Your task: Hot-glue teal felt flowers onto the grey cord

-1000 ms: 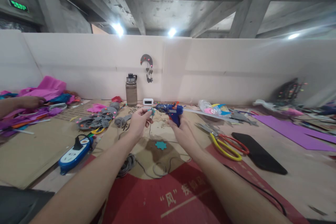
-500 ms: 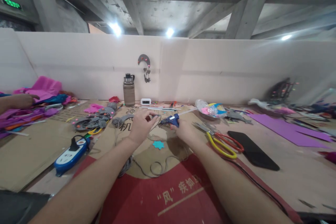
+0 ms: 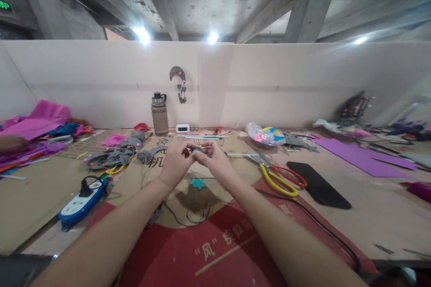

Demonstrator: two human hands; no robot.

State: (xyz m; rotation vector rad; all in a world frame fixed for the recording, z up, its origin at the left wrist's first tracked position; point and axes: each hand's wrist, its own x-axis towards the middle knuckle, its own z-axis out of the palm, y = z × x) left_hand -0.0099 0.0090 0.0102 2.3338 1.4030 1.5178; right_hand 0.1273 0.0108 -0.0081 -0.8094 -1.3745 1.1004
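My left hand (image 3: 177,161) and my right hand (image 3: 213,161) meet above the cardboard, fingertips pinched together. Between them is a small grey-teal piece (image 3: 196,149), mostly covered by the fingers, so its kind is unclear. Just below lies a turquoise star-like cutout (image 3: 197,183) with a jagged edge. Grey cord (image 3: 175,219) curls across the cardboard (image 3: 182,202) under my wrists. Behind my right hand the glue gun is nearly all hidden; a pale glue stick (image 3: 240,155) points out to the right.
Scissors (image 3: 279,181) with yellow and red handles and a black phone (image 3: 318,184) lie to the right. On the left are a power strip (image 3: 82,204) and grey felt pieces (image 3: 112,157). A bottle (image 3: 159,115) stands behind. Another person's hand (image 3: 13,143) is at far left.
My right hand has let go of the blue glue gun and moved left to join my left hand at the small piece. The view has shifted slightly to the right.
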